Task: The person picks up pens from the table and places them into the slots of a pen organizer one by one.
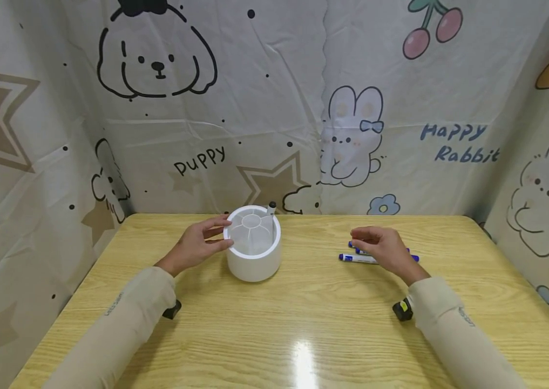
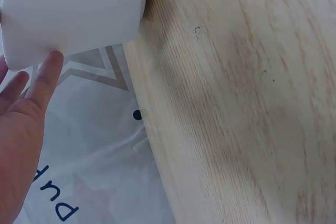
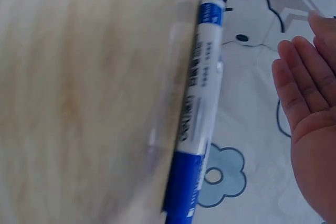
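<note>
A white round pen holder (image 1: pixel 253 268) with a divided, pale insert stands upright on the table left of centre. One black-capped marker (image 1: pixel 272 208) stands in it at the far right. My left hand (image 1: pixel 195 246) reaches its left side, thumb and fingertips spread at the rim, and one fingertip touches the outer wall in the left wrist view. My right hand (image 1: pixel 385 248) hovers over blue-and-white markers (image 1: pixel 359 259) lying on the right, its fingers loosely bent with nothing in them. In the right wrist view, one marker (image 3: pixel 199 87) lies apart from that palm (image 3: pixel 320 140).
The wooden table (image 1: pixel 279 324) ends at a cartoon-printed cloth (image 1: pixel 274 108) behind, with more cloth hanging at both sides. Small black cameras (image 1: pixel 402 309) sit at both wrists. Light glares off the tabletop near the front.
</note>
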A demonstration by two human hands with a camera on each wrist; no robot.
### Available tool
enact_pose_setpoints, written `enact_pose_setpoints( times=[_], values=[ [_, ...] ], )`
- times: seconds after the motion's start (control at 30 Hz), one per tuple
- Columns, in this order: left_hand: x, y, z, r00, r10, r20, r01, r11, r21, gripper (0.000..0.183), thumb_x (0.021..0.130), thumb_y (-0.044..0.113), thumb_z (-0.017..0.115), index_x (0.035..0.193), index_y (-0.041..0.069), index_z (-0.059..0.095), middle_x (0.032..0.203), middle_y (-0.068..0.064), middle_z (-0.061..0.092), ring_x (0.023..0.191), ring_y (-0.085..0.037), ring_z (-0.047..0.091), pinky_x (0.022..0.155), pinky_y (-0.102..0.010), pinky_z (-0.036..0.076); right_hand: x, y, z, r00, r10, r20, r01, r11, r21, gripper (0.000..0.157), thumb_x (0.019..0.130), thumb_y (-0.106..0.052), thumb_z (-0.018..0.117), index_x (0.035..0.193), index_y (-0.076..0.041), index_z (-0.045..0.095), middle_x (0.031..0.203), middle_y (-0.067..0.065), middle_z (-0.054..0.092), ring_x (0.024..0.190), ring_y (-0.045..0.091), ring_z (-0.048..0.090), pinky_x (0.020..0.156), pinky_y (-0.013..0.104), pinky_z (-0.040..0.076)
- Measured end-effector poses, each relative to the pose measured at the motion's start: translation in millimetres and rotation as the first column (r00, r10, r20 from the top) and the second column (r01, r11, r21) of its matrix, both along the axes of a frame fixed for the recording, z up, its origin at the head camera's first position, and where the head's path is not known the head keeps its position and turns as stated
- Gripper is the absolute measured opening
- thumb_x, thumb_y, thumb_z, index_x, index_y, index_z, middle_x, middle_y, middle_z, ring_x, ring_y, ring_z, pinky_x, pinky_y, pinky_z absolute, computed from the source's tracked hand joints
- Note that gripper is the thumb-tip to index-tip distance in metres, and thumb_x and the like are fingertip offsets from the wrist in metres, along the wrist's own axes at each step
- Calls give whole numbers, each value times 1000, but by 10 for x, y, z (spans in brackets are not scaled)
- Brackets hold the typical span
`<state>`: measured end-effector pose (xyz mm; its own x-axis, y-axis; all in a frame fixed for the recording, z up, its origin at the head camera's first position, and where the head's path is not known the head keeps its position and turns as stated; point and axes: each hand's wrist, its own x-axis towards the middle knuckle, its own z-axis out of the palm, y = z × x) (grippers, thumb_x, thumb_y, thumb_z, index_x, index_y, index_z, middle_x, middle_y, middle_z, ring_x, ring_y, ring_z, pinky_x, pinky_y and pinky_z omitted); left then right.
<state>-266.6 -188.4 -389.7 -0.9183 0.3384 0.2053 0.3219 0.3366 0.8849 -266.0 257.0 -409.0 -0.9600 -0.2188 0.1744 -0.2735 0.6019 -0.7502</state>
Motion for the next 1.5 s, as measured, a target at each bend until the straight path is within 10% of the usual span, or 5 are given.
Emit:
enact_pose_setpoints(
  times=[0.23,0.63,1.5],
  values=[
    [11,15,8,1000,24,9,-24,1000,19,42,87,0,76,126,-6,61,149,-20,46,125,-42,55,89,-30,57,-13,94,-110,998,53,18,-55,993,109,34,94,-14,71,122,5,67,117,19,70,105,34,67,84,37,59],
    [-55,-31,68,996,-88,3,88,996,-34,57,94,2,69,145,-6,45,158,-24,30,136,-48,40,101,-48,49,-20,133,-170,992,127,23,-129,975,180,32,91,-12,74,118,6,69,114,21,70,105,36,68,90,47,56],
    [-34,16,75,999,-32,23,32,999,1,36,89,0,73,120,-7,56,156,-21,35,132,-46,46,96,-41,54,-86,42,-180,980,189,58,-197,922,333,21,89,1,72,110,-3,76,114,19,71,111,39,64,94,52,53]
  ],
)
